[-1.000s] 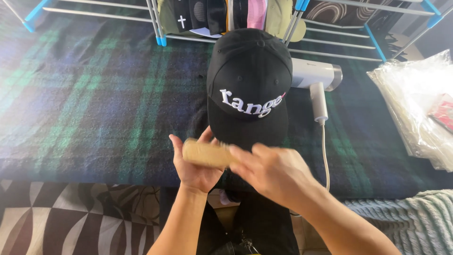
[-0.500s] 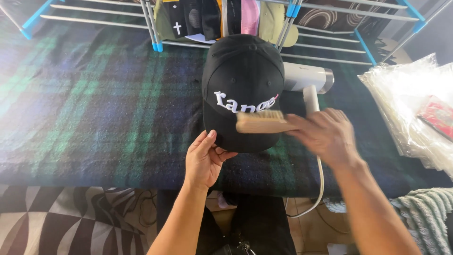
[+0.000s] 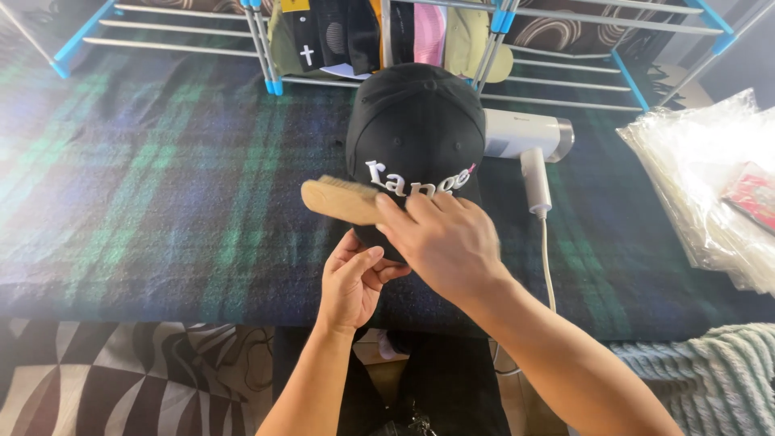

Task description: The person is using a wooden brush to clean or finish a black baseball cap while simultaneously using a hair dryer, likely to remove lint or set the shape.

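A black baseball cap [image 3: 413, 121] with white embroidered lettering on its front lies on the dark green and blue plaid cloth [image 3: 161, 186]. My right hand [image 3: 440, 238] grips a wooden brush [image 3: 339, 199] and holds it against the cap's lower front, the brush head sticking out to the left. My left hand [image 3: 351, 278] holds the cap's brim from below, fingers curled at its edge.
A white hair dryer [image 3: 529, 141] with its cord lies right of the cap. A metal drying rack [image 3: 266, 48] with blue joints holds several caps behind. Clear plastic bags [image 3: 710, 178] are piled at the right. A patterned rug [image 3: 97, 379] lies below.
The brush has swept from the cap's right side across to its left. My left hand has stayed at the brim.
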